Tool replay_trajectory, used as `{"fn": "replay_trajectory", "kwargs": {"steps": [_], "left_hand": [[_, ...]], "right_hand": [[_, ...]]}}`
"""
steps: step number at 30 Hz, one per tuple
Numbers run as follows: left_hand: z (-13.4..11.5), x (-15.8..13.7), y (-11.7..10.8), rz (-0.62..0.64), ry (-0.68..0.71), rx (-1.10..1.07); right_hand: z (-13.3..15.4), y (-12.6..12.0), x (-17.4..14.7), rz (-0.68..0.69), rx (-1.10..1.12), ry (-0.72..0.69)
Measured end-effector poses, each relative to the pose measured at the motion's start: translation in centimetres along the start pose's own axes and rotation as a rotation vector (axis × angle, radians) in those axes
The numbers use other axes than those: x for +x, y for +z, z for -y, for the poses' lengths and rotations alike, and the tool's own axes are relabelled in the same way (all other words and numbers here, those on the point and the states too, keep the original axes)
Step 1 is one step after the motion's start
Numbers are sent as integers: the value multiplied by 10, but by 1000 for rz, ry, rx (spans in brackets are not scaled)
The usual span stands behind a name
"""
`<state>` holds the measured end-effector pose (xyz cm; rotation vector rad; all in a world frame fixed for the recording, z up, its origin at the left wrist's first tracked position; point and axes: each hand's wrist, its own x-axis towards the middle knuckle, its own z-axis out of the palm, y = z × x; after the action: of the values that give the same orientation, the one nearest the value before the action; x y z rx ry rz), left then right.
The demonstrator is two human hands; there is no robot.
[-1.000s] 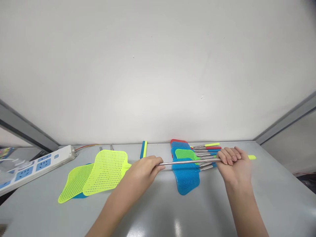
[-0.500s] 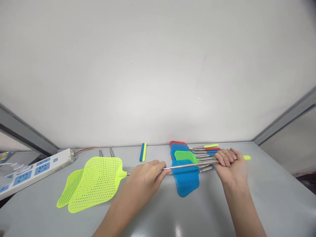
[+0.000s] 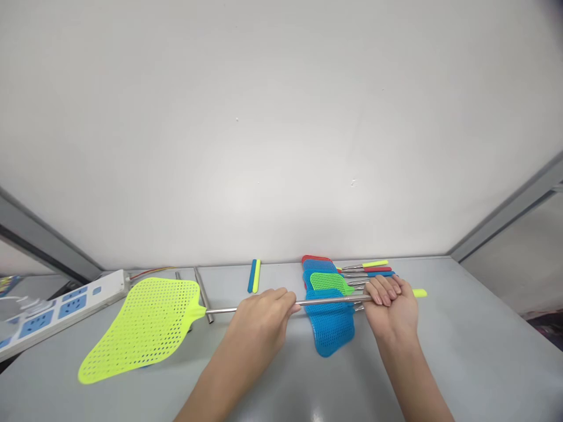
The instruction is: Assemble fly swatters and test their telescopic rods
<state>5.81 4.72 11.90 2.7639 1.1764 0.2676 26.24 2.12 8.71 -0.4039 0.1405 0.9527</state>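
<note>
A yellow-green fly swatter (image 3: 147, 325) with a perforated head and a long metal rod lies across both my hands. My left hand (image 3: 266, 313) is closed around the middle of the rod, knuckles up. Further right, my right hand (image 3: 391, 308) wraps its fingers over the rod near the handle, palm side showing. The yellow handle end (image 3: 420, 292) sticks out beyond it. Under the rod rests a pile of fly swatters, with a blue head (image 3: 331, 322), a small green head (image 3: 328, 282) and a red head (image 3: 316, 258).
A blue handle grip (image 3: 251, 276) and a yellow handle grip (image 3: 257, 276) lie side by side near the wall. Metal tubes (image 3: 203, 296) lie behind the yellow head. A white power strip (image 3: 65, 310) with plugs is at the left. The grey table (image 3: 475, 351) meets a white wall.
The held swatter has shifted left, its head moving left and the handle end following. My right hand has moved left with it. The second yellow mesh shape beside the head no longer shows.
</note>
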Motion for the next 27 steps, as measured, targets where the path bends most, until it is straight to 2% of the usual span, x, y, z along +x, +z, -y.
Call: {"fn": "replay_trajectory", "kwargs": {"steps": [10,15,27], "left_hand": [[-1,0,-5,-85,-8,30],[-2,-1,-7,-104,8,36],[-5,-2,-6,-134,16,81]], "right_hand": [[-8,9,-10,77,-35,-135],[-11,8,-14,123,-40,-127],[-22,5,-17,118,-8,-103]]}}
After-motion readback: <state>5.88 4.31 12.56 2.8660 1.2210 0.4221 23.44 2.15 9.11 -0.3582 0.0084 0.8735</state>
